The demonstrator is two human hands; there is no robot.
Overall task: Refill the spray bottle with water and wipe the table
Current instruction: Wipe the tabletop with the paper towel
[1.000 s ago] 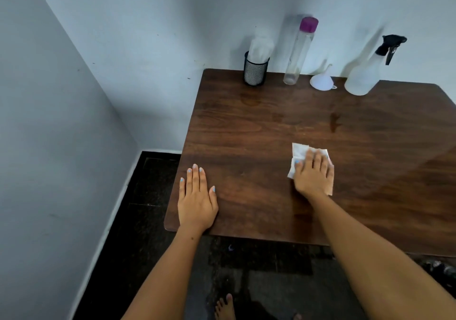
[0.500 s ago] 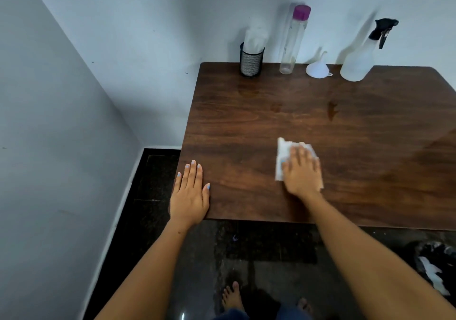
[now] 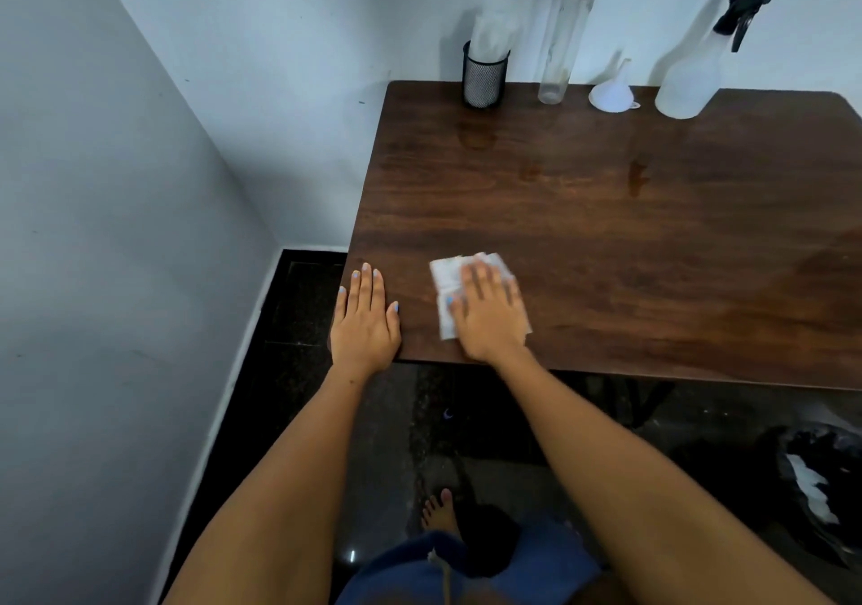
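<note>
My right hand [image 3: 487,313] presses flat, fingers straight, on a white paper tissue [image 3: 447,278] near the front left of the dark wooden table [image 3: 653,254]. My left hand [image 3: 366,317] rests flat on the table's front left corner, holding nothing. The translucent spray bottle [image 3: 690,77] with a black trigger head stands at the back right, against the wall. Left of it lies a white funnel [image 3: 612,93], mouth down. A tall clear water bottle [image 3: 562,39] with a purple cap stands beside the funnel. Wet streaks [image 3: 636,177] show on the tabletop's middle.
A black mesh holder [image 3: 484,74] with white tissues stands at the table's back left. Walls close in at the left and behind. Dark tiled floor [image 3: 298,306] lies below, with my bare foot [image 3: 438,509] and a dark bag [image 3: 821,478] at the lower right.
My right hand has slid the tissue leftward and toward the front edge, close to my left hand. The left hand has stayed on the corner. The camera has tilted down.
</note>
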